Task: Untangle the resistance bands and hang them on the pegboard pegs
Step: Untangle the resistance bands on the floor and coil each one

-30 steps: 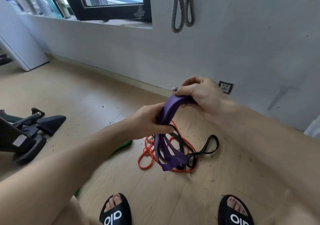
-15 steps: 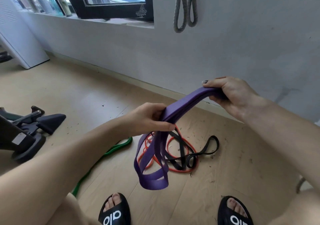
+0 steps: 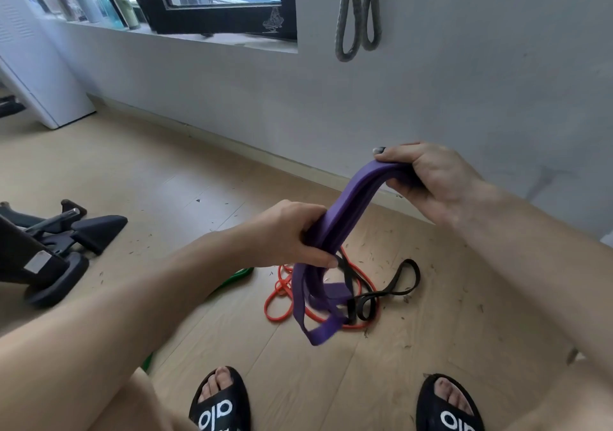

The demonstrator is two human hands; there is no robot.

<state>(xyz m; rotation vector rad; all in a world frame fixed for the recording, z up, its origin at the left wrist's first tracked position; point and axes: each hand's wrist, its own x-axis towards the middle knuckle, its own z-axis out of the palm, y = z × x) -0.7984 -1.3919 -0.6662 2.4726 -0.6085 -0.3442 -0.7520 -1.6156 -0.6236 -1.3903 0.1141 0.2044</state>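
Two hands hold purple band (image 3: 345, 218) up off floor: left hand (image 3: 292, 235) squeezes middle, right hand (image 3: 428, 178) squeezes top, likely freeing it from orange band (image 3: 282, 301) and black band (image 3: 394, 288) below

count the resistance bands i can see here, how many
5. Purple band held by both hands; orange band and black band tangled on the floor; green band partly behind the left arm; grey band hanging on the wall.
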